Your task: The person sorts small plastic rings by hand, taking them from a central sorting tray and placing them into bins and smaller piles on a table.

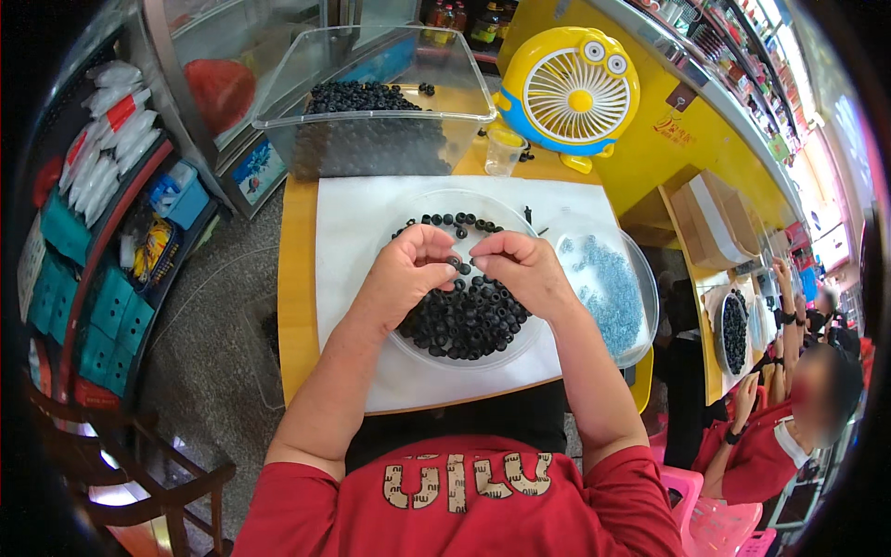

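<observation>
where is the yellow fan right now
In the head view, the yellow fan stands right of centre near the top, just right of the large clear bin and beside the small clear cup.

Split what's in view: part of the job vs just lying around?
Looks part of the job:
- left hand and right hand, fingertips at the black beads
- round clear tray under them
- pale blue pieces alongside, probably
- clear bin of similar black beads, likely supply

Apparently just lying around:
- yellow fan
- clear cup
- cardboard box
</observation>
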The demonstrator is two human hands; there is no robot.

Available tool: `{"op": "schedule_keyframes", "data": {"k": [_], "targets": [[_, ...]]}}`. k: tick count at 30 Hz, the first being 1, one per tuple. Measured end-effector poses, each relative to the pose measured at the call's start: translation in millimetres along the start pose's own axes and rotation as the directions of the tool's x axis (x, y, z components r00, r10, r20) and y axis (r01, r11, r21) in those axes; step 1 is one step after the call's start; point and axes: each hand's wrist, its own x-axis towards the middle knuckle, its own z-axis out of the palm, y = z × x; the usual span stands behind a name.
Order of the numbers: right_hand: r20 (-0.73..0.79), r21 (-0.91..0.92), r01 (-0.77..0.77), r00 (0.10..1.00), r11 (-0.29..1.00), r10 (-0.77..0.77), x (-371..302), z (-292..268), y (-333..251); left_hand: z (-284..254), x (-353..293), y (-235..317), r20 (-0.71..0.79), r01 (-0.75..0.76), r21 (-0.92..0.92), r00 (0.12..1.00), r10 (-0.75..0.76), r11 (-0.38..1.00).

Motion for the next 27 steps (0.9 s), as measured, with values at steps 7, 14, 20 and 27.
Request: {"op": "schedule_keyframes", "data": {"k": [7,14,20,27], "targets": [[0.067,-0.101,0.145,0.988,0.984,-0.139,-6,1,0,8,-1,1,0.045,0.044,0.115,0.998,-0.049,0.992],[0.043,-0.177,0.135,0.991,0.975,-0.129,-6,6,-2,5,0,-1,0.087,0.08,0.028,0.993,-0.082,0.996],[0.025,-0.102,0.224,0.974,0.969,-0.223,-7,4,8,6,-1,-1,0.062,0.078,-0.042,0.995,-0.076,0.996],[0.103,-0.093,0.264,0.962,0.96,-0.254,-4,-4,4,9,-2,2,0.081,0.125,-0.011,0.989,-0.123,0.992]]}}
